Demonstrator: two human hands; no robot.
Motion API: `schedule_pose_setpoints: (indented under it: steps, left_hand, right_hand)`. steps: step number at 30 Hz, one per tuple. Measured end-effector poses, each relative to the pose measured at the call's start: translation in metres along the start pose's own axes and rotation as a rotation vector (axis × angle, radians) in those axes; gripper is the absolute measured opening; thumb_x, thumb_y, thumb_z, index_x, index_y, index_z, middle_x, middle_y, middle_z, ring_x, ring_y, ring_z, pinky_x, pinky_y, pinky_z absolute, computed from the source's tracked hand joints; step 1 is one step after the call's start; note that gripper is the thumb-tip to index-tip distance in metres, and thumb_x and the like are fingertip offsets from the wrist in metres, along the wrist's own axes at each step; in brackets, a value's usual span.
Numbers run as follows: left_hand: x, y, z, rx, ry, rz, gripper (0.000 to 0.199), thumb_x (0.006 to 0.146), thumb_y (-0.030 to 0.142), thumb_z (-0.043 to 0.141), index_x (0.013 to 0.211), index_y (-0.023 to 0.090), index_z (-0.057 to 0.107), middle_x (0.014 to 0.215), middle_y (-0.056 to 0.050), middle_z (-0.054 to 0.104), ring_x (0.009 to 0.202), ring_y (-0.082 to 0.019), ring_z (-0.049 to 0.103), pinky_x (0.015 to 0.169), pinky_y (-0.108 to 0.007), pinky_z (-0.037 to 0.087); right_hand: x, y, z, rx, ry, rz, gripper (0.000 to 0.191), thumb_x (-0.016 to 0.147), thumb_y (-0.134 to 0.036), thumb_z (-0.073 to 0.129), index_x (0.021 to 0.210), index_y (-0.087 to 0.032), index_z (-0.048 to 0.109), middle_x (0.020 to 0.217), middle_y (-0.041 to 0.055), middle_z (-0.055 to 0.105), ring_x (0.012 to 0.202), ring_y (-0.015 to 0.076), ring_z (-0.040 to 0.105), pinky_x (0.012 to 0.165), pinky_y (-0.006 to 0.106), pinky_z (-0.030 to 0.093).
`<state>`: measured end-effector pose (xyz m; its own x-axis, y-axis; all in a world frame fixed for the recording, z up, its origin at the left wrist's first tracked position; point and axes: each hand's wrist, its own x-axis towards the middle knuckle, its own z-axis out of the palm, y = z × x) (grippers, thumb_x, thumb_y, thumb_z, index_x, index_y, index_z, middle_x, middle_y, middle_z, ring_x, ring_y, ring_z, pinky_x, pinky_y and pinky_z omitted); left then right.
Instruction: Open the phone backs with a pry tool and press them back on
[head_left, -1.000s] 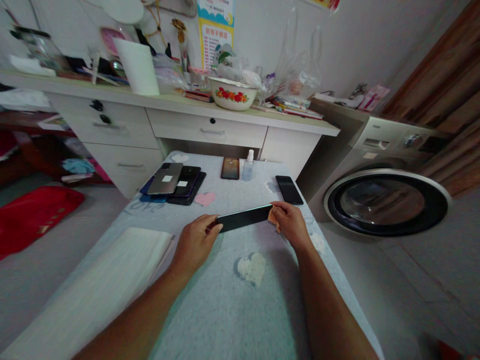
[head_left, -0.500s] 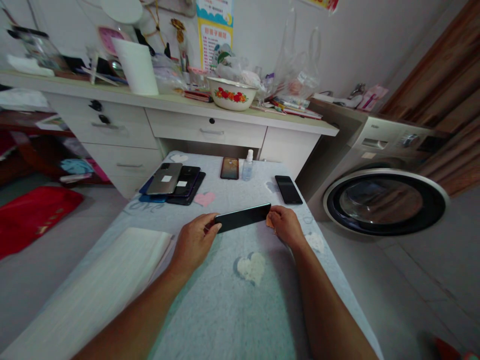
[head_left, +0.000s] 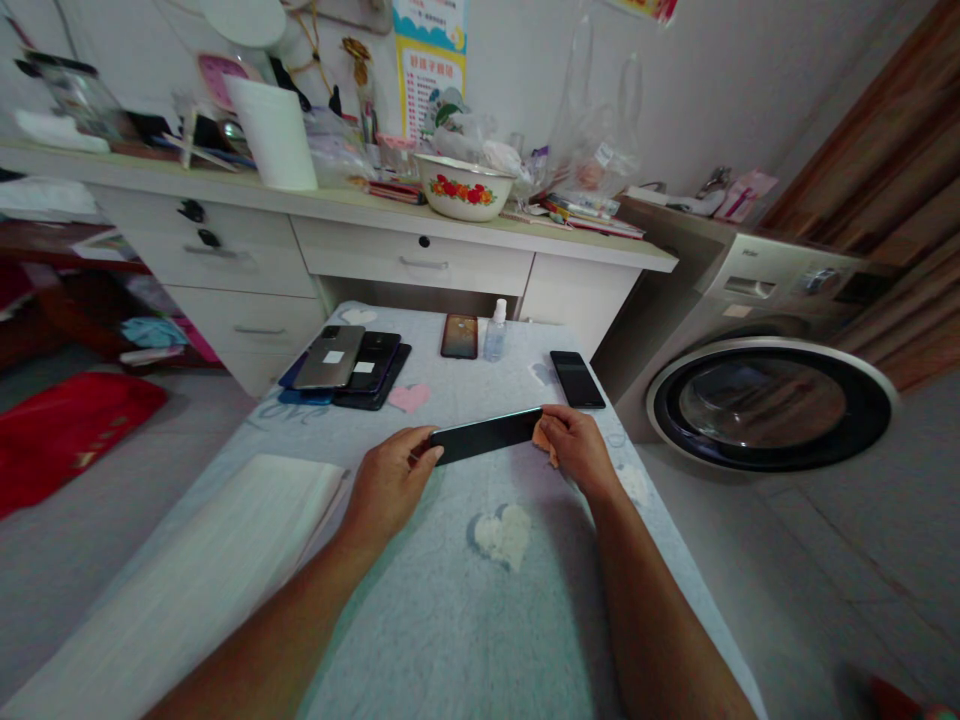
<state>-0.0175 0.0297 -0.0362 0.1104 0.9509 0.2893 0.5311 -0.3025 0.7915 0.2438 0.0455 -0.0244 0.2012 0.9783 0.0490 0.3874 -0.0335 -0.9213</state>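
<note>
- White desk (head_left: 480, 258) stands beyond the table (head_left: 487, 625).
- Table is pale blue, heart-patterned.
- Silver washing machine (head_left: 765, 400) stands to the right.
- Left hand (head_left: 391, 485) grips the phone's (head_left: 487, 437) left end.
- Right hand (head_left: 579, 447) pinches an orange cloth (head_left: 545, 440) at the phone's right end.
- Phone shows a slim, glossy black face with a pale upper edge; it is held above the table's middle, slightly slanted.
- Cloth is crumpled.
</note>
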Motion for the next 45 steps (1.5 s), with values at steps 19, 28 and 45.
schedule_pose_setpoints:
  steps: [19, 28, 45]
  left_hand:
    - [0.0012, 0.0006, -0.0005, 0.006, 0.002, 0.005, 0.026, 0.083, 0.033, 0.055, 0.102, 0.019, 0.068, 0.093, -0.004, 0.072, 0.079, -0.020, 0.067, 0.074, -0.031, 0.050]
    - [0.0016, -0.0011, 0.0007, 0.007, 0.012, 0.017, 0.024, 0.083, 0.030, 0.056, 0.101, 0.019, 0.068, 0.091, -0.003, 0.072, 0.078, -0.019, 0.067, 0.073, -0.030, 0.049]
    - [0.0009, 0.0018, -0.0007, 0.013, -0.011, -0.014, 0.025, 0.084, 0.032, 0.055, 0.103, 0.021, 0.067, 0.091, -0.003, 0.072, 0.078, -0.019, 0.066, 0.073, -0.031, 0.049]
  right_hand:
    - [0.0010, 0.0005, 0.0000, 0.001, 0.074, -0.092, 0.038, 0.076, -0.038, 0.058, 0.102, -0.013, 0.070, 0.086, 0.0077, 0.069, 0.062, 0.0154, 0.060, 0.049, 0.023, 0.047]
    - [0.0016, 0.0042, 0.0001, -0.004, 0.024, -0.077, 0.040, 0.077, -0.038, 0.058, 0.108, -0.014, 0.067, 0.082, 0.0057, 0.068, 0.053, 0.0114, 0.056, 0.045, 0.021, 0.044]
    - [-0.0014, 0.0011, -0.0023, -0.318, -0.085, -0.132, 0.027, 0.078, -0.024, 0.046, 0.086, -0.016, 0.071, 0.066, 0.0027, 0.064, 0.060, 0.0151, 0.057, 0.053, 0.022, 0.040]
